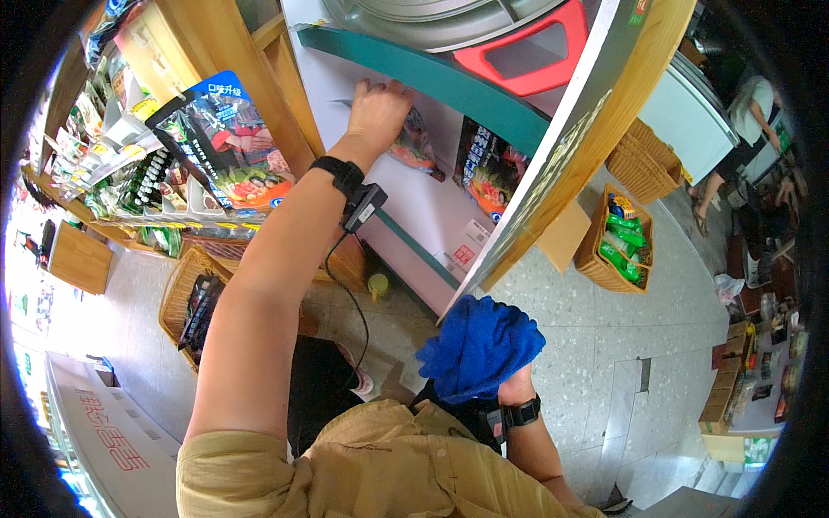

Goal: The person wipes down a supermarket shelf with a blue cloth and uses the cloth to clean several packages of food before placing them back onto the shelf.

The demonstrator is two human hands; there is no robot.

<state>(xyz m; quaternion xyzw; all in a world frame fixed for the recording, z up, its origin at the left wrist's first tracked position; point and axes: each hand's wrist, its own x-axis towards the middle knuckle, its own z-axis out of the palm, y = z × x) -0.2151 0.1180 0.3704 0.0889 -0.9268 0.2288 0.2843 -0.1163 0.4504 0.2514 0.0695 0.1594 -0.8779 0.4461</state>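
Note:
My left hand (381, 115) reaches into a white display unit (421, 194) with green shelf edges, its fingers curled. Beside and partly behind it is a small printed food packet (418, 144); whether the fingers grip it is hidden. A dark printed food pouch (489, 168) stands further right in the same unit. My right hand (516, 386) holds a bunched blue cloth (482, 346) low in front of my body, by the unit's lower corner. The cloth hides most of the fingers.
Left, a large pouch display (227, 142) fronts shelves of packets; below is a wicker basket (170, 304). Above the unit sit a round metal object (427, 19) and a red frame (473, 61). Right, a basket (592, 259) holds green packs; a person (751, 110) stands beyond.

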